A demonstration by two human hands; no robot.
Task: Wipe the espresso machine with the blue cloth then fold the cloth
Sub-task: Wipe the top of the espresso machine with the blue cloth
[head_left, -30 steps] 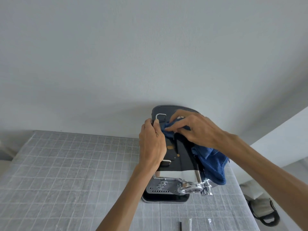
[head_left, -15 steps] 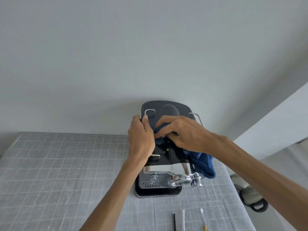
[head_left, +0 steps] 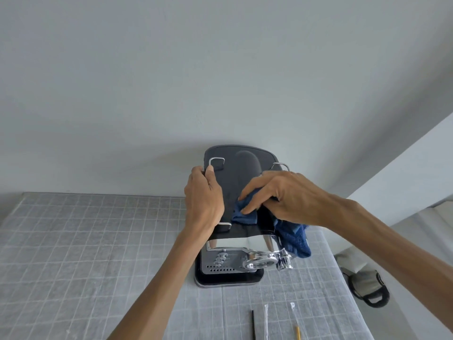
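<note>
Espresso machine [head_left: 241, 177] stands at the far edge of the table [head_left: 81, 244], toward its right end, back close against the pale wall [head_left: 220, 69]. Its dark top panel faces upward, with thin wire rails at the left [head_left: 216, 160] and right [head_left: 280, 165]. Chrome front, portafilter [head_left: 262, 260] and perforated drip tray [head_left: 229, 279] face the near side.

Left hand [head_left: 204, 200] grips the machine's upper left edge, fingers curled over the side, thumb lying beside the left wire rail.

Right hand [head_left: 285, 196] presses the blue cloth [head_left: 293, 238] onto the top panel right of centre. Fingers are curled over a bunched part of the cloth; the index fingertip pins a fold against the panel. The remainder of the cloth hangs down the machine's right side, its lower end just beside the chrome steam fitting [head_left: 284, 262].

Table covering is grey with a white grid pattern. Near the front edge, right of centre, lie a thin black stick [head_left: 253, 325], a clear wrapped stick [head_left: 266, 320] and a yellow-tipped item [head_left: 297, 332], side by side and apart from the machine.

On the floor off the right edge of the table lies a grey sandal [head_left: 367, 285] with dark trim.
</note>
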